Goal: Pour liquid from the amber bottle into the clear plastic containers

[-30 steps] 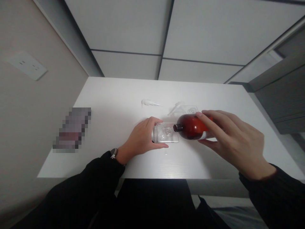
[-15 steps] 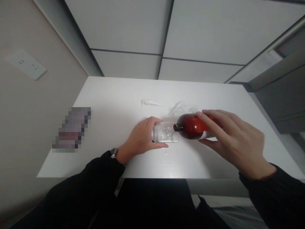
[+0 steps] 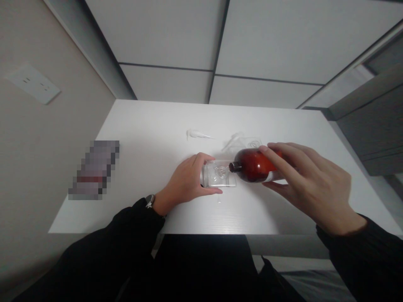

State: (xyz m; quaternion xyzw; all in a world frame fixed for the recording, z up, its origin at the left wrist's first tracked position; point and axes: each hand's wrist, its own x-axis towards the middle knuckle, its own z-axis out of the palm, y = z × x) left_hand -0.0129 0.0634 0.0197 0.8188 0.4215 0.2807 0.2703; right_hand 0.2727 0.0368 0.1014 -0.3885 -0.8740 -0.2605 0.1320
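Note:
On the white table (image 3: 151,138) stands a small clear bottle (image 3: 218,176), and my left hand (image 3: 185,184) wraps around its left side. My right hand (image 3: 308,184) holds a dark red-brown bottle (image 3: 253,165) tipped on its side, with its open neck just above the clear bottle's mouth. A second clear container (image 3: 248,144) sits right behind the tipped bottle, partly hidden by it.
A white pump nozzle (image 3: 197,134) lies farther back on the table, and another clear pump part (image 3: 232,140) lies right of it. A blurred-out object (image 3: 94,170) rests near the table's left edge. A wall with an outlet (image 3: 33,84) runs along the left.
The red-brown bottle has tipped slightly flatter in my right hand. My left hand and the clear bottle stay where they were.

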